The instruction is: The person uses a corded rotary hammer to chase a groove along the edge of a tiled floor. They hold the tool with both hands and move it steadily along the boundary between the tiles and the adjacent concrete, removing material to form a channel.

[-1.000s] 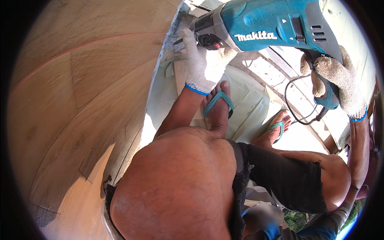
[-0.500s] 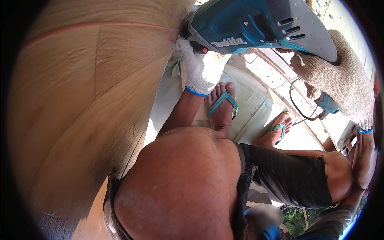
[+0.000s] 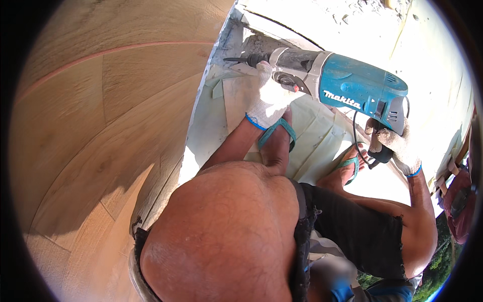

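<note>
A teal and grey rotary hammer drill point(image 3: 359, 83) lies across the upper middle, its body sloping down to the right. My left hand point(image 3: 269, 95), in a white knit glove with a blue cuff, is closed round its front end, just behind the chuck. A pointed dark bit point(image 3: 235, 59) sticks out to the left, beside the edge of the wood-look panelling point(image 3: 151, 80). My right hand point(image 3: 400, 146), gloved the same way, grips the rear handle. A black power cord point(image 3: 355, 126) loops below the drill.
My feet in green flip-flops point(image 3: 276, 133) stand on a pale crumpled sheet point(image 3: 314, 138) below the drill. A rough grey broken patch point(image 3: 256, 43) lies behind the bit. A reddish line point(image 3: 126, 48) runs across the panelling. Rubble point(image 3: 362, 7) is scattered at the top.
The drill has moved away from my head and its rear has swung down, so its whole length and bit now show. My right hand has come down and left with the handle.
</note>
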Available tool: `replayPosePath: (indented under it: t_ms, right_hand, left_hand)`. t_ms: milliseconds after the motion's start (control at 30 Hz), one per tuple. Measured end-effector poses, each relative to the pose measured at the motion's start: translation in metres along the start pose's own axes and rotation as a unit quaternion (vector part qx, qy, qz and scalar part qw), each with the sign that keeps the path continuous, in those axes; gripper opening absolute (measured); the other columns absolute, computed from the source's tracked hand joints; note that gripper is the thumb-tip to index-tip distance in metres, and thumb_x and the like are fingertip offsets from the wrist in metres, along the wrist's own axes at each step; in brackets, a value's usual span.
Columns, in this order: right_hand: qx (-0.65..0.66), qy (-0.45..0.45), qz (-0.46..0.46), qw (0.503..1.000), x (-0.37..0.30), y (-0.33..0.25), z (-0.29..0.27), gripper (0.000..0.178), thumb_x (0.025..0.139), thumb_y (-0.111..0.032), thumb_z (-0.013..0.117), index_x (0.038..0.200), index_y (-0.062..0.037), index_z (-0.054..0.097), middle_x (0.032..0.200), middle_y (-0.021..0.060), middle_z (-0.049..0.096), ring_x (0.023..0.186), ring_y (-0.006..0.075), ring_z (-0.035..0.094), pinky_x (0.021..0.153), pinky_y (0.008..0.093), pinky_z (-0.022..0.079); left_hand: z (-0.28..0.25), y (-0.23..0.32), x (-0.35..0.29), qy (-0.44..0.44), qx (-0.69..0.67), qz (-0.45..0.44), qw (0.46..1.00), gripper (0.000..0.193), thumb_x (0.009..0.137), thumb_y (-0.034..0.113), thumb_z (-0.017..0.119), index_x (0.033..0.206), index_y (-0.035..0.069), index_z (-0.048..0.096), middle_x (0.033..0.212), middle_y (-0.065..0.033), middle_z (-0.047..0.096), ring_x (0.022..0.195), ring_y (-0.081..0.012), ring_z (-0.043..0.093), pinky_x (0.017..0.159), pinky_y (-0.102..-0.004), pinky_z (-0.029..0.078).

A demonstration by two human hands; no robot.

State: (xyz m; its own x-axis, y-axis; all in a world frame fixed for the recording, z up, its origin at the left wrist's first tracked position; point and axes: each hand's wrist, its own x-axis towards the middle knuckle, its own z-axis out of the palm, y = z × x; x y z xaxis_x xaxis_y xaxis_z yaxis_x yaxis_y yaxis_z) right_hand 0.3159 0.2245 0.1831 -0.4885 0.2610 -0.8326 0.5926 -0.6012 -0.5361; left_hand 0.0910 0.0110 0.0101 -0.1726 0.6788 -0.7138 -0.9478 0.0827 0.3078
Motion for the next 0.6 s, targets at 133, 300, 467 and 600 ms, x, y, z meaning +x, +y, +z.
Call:
replayPosePath:
  t_ms: [133, 300, 467, 600]
  right_hand:
    - [0.034, 0.018, -0.001, 0.999, 0.001, 0.003, 0.011, 0.045, 0.088, -0.026, 0.076, 0.119, 0.0040, 0.063, 0.091, 0.0099, 0.068, 0.066, 0.0150, 0.063, 0.064, 0.0309, 0.055]
    - [0.074, 0.039, -0.006, 0.996, 0.006, 0.001, 0.009, 0.048, 0.090, -0.027, 0.074, 0.125, 0.0045, 0.060, 0.088, 0.0121, 0.068, 0.062, 0.0159, 0.062, 0.058, 0.0325, 0.055]
    - [0.027, 0.032, -0.022, 0.999, 0.013, 0.000, 0.004, 0.055, 0.087, -0.032, 0.075, 0.122, 0.0081, 0.060, 0.087, 0.0129, 0.068, 0.057, 0.0162, 0.063, 0.052, 0.0289, 0.053]
    - [0.016, 0.023, -0.030, 0.999, 0.019, -0.009, 0.014, 0.057, 0.087, -0.030, 0.074, 0.124, 0.0114, 0.059, 0.087, 0.0132, 0.068, 0.057, 0.0148, 0.062, 0.052, 0.0279, 0.053]
  left_hand:
    - [-0.001, 0.003, 0.003, -0.037, -0.128, -0.041, 0.990, 0.104, 0.097, 0.070, 0.055, 0.160, -0.002, 0.016, 0.157, -0.0228, 0.035, 0.145, -0.0386, 0.041, 0.121, -0.0584, 0.037]
    - [0.012, 0.011, 0.004, -0.049, -0.079, -0.026, 0.995, 0.104, 0.094, 0.073, 0.054, 0.156, -0.004, 0.022, 0.153, -0.0278, 0.037, 0.141, -0.0431, 0.044, 0.118, -0.0614, 0.038]
    - [0.015, 0.012, 0.006, -0.012, -0.076, -0.026, 0.997, 0.099, 0.096, 0.074, 0.052, 0.154, -0.001, 0.025, 0.149, -0.0256, 0.041, 0.138, -0.0406, 0.048, 0.117, -0.0595, 0.042]
    - [0.003, 0.008, 0.008, -0.031, -0.061, -0.011, 0.998, 0.093, 0.097, 0.073, 0.051, 0.152, 0.002, 0.029, 0.147, -0.0239, 0.043, 0.135, -0.0382, 0.051, 0.116, -0.0570, 0.044]
